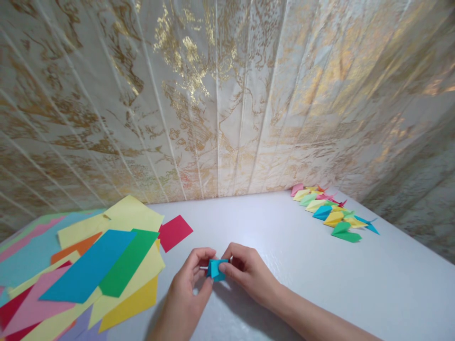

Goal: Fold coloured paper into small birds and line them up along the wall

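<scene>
A small folded piece of blue paper is held between both hands, just above the white table near the bottom centre. My left hand pinches its left side, the thumb at the lower corner and the fingers curled behind. My right hand grips the right side, its thumb pressed on the front face. A thin reddish bit shows by the left fingers; what it is, I cannot make out.
Loose coloured sheets overlap across the table's left side, with a red square at their right edge. Several folded paper shapes stand in rows at the back right of the white table. A gold-patterned curtain hangs behind.
</scene>
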{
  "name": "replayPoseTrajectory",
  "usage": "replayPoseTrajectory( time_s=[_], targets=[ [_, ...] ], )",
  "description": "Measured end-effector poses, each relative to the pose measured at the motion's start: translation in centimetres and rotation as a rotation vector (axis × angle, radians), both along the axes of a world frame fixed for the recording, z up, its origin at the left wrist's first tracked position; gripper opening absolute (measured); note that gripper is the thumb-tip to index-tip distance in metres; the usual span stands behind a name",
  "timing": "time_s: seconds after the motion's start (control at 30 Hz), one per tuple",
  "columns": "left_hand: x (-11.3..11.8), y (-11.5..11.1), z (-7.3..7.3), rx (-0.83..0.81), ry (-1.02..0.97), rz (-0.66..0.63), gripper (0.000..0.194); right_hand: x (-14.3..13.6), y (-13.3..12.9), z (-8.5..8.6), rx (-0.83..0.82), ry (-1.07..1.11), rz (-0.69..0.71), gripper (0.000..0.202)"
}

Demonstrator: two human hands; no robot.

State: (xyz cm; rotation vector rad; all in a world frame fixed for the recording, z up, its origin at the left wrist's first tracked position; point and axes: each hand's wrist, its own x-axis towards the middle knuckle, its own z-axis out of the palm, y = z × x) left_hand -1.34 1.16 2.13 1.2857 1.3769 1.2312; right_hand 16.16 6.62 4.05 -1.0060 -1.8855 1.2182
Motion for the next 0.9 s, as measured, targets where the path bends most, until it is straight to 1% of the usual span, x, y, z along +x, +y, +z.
replayPoseTrajectory(
  time_s=[0.07, 0.1, 0.17, 0.2, 0.27, 0.33, 0.43, 0.5, 0.57, 0.6, 0.67, 0.73, 0.8, 0.87, 0.9],
  targets=[
    [0.0, -0.1, 0.5, 0.000, 0.055, -0.023, 0.042, -0.1, 0.2, -0.2, -0.089, 0.089, 0.019, 0.023],
    [-0.1, -0.1, 0.8, -0.011, 0.090, -0.048, 0.040, -0.2, 0.2, -0.3, -0.112, 0.134, 0.019, 0.026],
    [-0.3, 0.2, 1.5, -0.043, 0.170, -0.099, 0.026, -0.3, 0.2, -0.5, -0.150, 0.190, 0.007, 0.030],
    [-0.4, 0.3, 1.8, -0.053, 0.202, -0.113, 0.024, -0.3, 0.2, -0.5, -0.169, 0.197, 0.002, 0.033],
    [-0.6, 0.6, 2.4, -0.051, 0.239, -0.111, 0.033, -0.2, 0.2, -0.6, -0.201, 0.192, -0.002, 0.037],
    [-0.7, 0.7, 2.6, -0.038, 0.252, -0.112, 0.036, -0.2, 0.1, -0.5, -0.197, 0.199, 0.011, 0.039],
    [-0.8, 0.5, 2.4, 0.050, 0.333, -0.137, 0.034, -0.2, 0.1, -0.4, -0.171, 0.241, 0.045, 0.038],
    [-0.8, 0.5, 2.0, 0.184, 0.440, -0.152, 0.030, -0.3, 0.1, -0.4, -0.121, 0.252, 0.070, 0.042],
    [-1.0, 0.5, 1.6, 0.357, 0.567, -0.166, 0.027, -0.1, 0.2, -0.3, -0.009, 0.235, 0.081, 0.036],
    [-1.1, 0.5, 1.6, 0.447, 0.627, -0.169, 0.025, 0.0, 0.3, -0.2, 0.065, 0.222, 0.078, 0.036],
    [-1.3, 0.7, 1.7, 0.605, 0.743, -0.164, 0.023, 0.4, 0.5, -0.1, 0.203, 0.193, 0.057, 0.038],
    [-1.6, 0.9, 2.0, 0.719, 0.865, -0.151, 0.021, 0.8, 0.8, -0.1, 0.360, 0.124, 0.062, 0.033],
    [-1.9, 1.1, 2.2, 0.773, 0.996, -0.138, 0.023, 1.2, 1.1, -0.1, 0.580, -0.009, 0.152, 0.027],
    [-2.2, 1.1, 2.1, 0.766, 1.095, -0.138, 0.026, 1.4, 1.2, -0.2, 0.789, -0.174, 0.279, 0.024],
    [-2.3, 1.0, 2.0, 0.752, 1.122, -0.147, 0.028, 1.5, 1.3, -0.3, 0.864, -0.250, 0.326, 0.024]
  ],
)
